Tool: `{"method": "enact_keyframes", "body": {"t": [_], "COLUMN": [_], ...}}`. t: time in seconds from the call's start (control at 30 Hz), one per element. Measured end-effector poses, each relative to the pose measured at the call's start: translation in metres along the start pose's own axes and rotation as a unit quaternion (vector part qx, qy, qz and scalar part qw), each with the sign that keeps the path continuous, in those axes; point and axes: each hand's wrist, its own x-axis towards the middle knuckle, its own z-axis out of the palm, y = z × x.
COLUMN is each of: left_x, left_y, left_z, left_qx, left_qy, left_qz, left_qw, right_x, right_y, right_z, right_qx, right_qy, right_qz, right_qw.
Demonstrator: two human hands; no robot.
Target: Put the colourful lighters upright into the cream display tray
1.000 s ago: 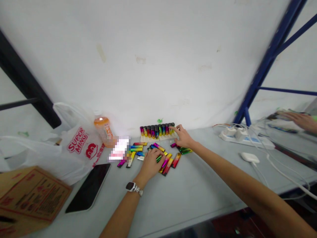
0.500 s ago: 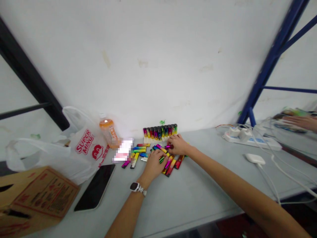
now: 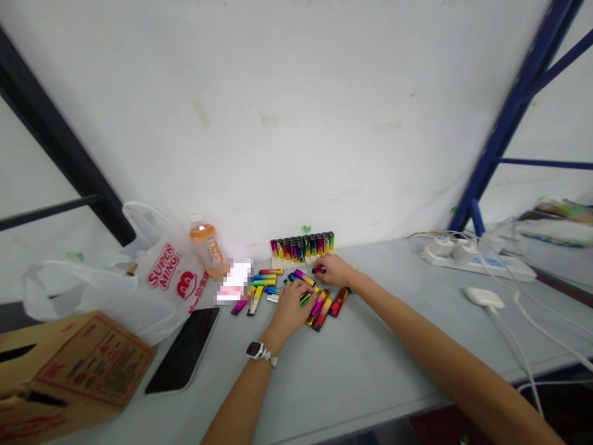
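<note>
My left hand, with a watch on its wrist, is closed over the pile; a green lighter shows at its fingertips. Just beyond it, my right hand pinches a dark purple lighter in front of the rack. Shiny multicoloured lighters lie loosely around both hands, among them a red lighter and a yellow-and-red lighter. Behind them, several lighters stand upright in rows in a white rack against the wall. My fingers hide part of the pile.
A lit, blurred phone lies left of the lighters, near an orange drink bottle. Farther left are a plastic bag, a dark tablet and a cardboard box. On the right sit a power strip, a white charger and cables.
The view has shifted slightly, and both hands stay nearly in place with their lighters. Another person's hand at the far right has left the view.
</note>
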Motion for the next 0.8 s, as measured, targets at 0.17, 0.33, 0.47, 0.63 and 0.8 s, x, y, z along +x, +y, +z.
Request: {"method": "enact_keyframes", "body": {"t": [0.17,0.33,0.47,0.63,0.8], "left_x": [0.000,0.001,0.001,0.001,0.002], "left_y": [-0.001,-0.001,0.000,0.001,0.001], "left_z": [0.001,0.001,0.000,0.000,0.000], "left_qx": [0.001,0.007,0.011,0.012,0.010], "left_qy": [-0.006,-0.008,-0.011,-0.013,-0.004], "left_qz": [0.000,0.001,0.005,0.004,0.003], "left_qw": [1.000,1.000,1.000,1.000,1.000], "right_x": [-0.009,-0.029,-0.036,-0.034,-0.035], "right_y": [-0.021,-0.054,-0.066,-0.070,-0.073], "right_z": [-0.003,-0.005,-0.008,-0.003,0.004], "right_qx": [0.299,0.568,0.658,0.644,0.605], "right_qy": [0.176,0.229,0.167,0.145,0.194], "right_qz": [0.018,0.123,0.205,0.315,0.304], "right_qw": [0.938,0.781,0.705,0.682,0.710]}}
